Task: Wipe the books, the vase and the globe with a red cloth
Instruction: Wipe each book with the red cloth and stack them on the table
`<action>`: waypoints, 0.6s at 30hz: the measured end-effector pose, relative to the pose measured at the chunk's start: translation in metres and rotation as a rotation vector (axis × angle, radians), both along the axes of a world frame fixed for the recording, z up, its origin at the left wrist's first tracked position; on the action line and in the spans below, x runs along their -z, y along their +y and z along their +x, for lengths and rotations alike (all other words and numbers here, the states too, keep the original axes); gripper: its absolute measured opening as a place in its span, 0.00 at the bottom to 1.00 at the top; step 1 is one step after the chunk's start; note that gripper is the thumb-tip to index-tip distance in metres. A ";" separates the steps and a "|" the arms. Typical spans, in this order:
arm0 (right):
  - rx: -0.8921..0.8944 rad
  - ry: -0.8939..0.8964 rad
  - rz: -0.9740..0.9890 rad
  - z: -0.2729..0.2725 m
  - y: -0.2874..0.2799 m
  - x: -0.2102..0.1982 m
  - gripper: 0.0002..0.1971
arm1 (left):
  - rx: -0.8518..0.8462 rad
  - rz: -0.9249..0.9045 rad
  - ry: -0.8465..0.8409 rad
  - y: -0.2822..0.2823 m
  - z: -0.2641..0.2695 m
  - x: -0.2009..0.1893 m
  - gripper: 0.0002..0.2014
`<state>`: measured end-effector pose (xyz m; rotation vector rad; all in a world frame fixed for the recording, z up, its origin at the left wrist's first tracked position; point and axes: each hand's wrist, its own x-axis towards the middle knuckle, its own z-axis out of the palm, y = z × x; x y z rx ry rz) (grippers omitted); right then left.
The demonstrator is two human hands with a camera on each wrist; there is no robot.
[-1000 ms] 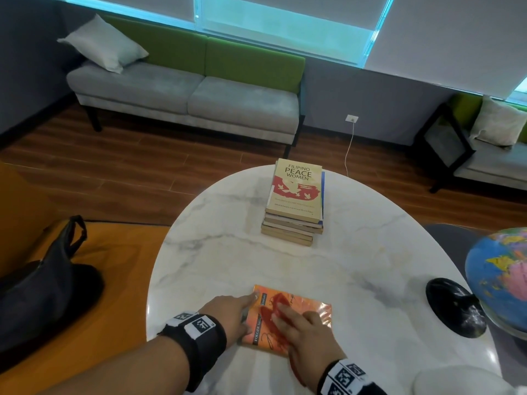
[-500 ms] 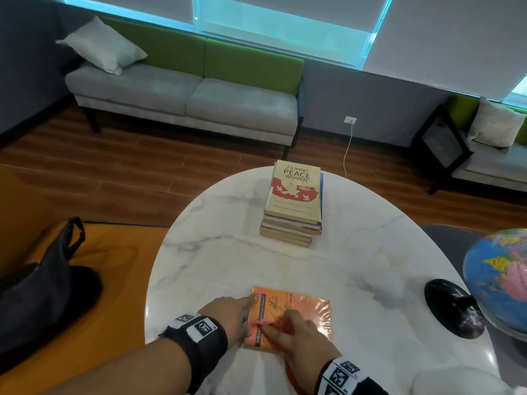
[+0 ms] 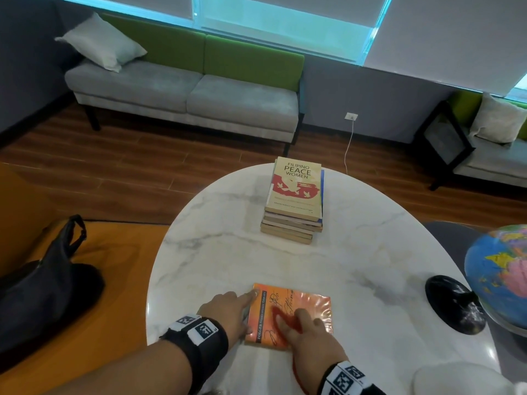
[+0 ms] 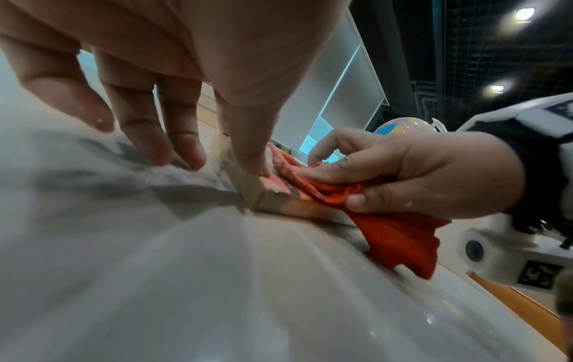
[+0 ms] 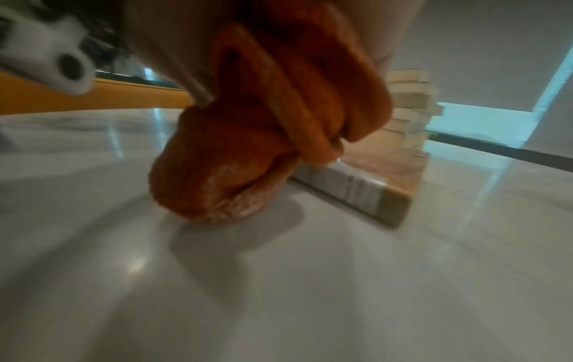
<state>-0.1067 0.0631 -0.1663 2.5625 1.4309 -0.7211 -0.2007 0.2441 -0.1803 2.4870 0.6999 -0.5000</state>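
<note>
An orange paperback (image 3: 310,302) lies flat near the front edge of the white marble table (image 3: 233,260). My left hand (image 3: 228,312) steadies it at the spine side, its straight fingers (image 4: 183,147) on the tabletop and the thumb on the book's edge (image 4: 248,188). My right hand (image 3: 310,334) grips a bunched red cloth (image 3: 285,317) and presses it on the cover; a loose end of the cloth (image 4: 400,240) hangs onto the table. A stack of several books (image 3: 295,201) stands farther back. The blue globe (image 3: 499,277) sits at the right edge.
The globe's black round base (image 3: 453,303) rests on the table's right side. A white rounded object (image 3: 456,380) shows at the bottom right corner. A black bag (image 3: 42,283) lies on the orange seat to the left. A grey and green sofa (image 3: 185,89) stands behind.
My right hand has slid the red cloth a little toward me and rightward over the orange cover. The left hand has stayed at the book's spine.
</note>
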 end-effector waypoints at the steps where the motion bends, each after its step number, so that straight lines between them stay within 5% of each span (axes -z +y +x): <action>1: -0.062 0.037 0.007 -0.007 0.003 -0.002 0.33 | -0.004 -0.004 0.002 0.001 0.000 0.001 0.38; 8: 0.032 -0.054 0.028 0.013 0.019 -0.005 0.37 | -0.014 -0.015 0.001 0.004 -0.002 0.004 0.45; 13: -0.181 0.045 0.020 -0.003 0.033 -0.006 0.39 | -0.005 -0.017 -0.007 0.007 -0.003 0.005 0.45; 18: -0.027 -0.034 0.004 0.015 0.050 -0.010 0.48 | 0.013 0.017 0.004 0.005 0.000 0.004 0.44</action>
